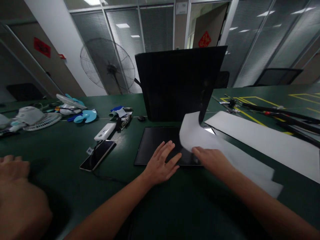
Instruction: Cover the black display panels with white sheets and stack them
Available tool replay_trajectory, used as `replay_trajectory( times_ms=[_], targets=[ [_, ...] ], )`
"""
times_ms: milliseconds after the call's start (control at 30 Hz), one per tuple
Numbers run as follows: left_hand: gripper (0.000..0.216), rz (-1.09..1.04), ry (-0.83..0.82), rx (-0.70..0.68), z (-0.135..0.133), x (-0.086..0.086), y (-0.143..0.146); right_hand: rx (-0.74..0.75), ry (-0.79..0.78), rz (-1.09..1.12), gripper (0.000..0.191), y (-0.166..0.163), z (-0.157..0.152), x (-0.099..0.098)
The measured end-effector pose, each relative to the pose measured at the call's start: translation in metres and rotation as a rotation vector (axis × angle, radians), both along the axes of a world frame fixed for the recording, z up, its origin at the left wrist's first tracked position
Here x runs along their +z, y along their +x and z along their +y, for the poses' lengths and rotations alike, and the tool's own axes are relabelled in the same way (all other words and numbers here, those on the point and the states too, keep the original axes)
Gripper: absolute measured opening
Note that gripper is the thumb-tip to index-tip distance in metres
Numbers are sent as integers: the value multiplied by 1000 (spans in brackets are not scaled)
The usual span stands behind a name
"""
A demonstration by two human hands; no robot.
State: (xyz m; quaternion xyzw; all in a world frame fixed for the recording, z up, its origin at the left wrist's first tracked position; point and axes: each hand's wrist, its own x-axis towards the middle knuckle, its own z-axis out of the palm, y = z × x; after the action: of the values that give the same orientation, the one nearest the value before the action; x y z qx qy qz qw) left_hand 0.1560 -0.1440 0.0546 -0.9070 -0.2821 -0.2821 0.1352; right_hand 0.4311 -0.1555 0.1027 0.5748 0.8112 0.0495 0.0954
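Observation:
A flat black rectangular panel (151,143) lies on the green table in front of me. My left hand (162,163) is over its near edge with fingers spread; I cannot tell whether they touch it. My right hand (208,158) pinches the near edge of a thin white sheet (222,146), which curls up at its far left end above the panel. The rest of this sheet spreads toward the lower right, beneath my right forearm. Just behind the panel stands a large black screen-like panel (181,85), tilted back.
Another person's hand (15,186) rests at the far left. A phone (98,155) with a cable and a white box (105,131) lie left of the panel. Fan parts (43,118) are farther left. A long white board (262,141) and black strips (287,115) lie right.

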Motion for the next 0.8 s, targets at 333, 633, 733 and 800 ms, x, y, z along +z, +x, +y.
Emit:
replay_trajectory(
  times_ms=[333, 633, 733, 800],
  targets=[
    [65, 347, -466, 293, -6, 10, 5, 260, 207, 461, 40, 55, 33, -26],
    [57, 359, -462, 354, 4, 17, 3, -790, 218, 347, 71, 226, 70, -61],
    [57, 351, -453, 326, 9, 17, 0, -823, 184, 334, 61, 219, 74, -61],
    [58, 344, -445, 306, 11, 16, -1, -836, 177, 322, 54, 213, 76, -56]
  ],
)
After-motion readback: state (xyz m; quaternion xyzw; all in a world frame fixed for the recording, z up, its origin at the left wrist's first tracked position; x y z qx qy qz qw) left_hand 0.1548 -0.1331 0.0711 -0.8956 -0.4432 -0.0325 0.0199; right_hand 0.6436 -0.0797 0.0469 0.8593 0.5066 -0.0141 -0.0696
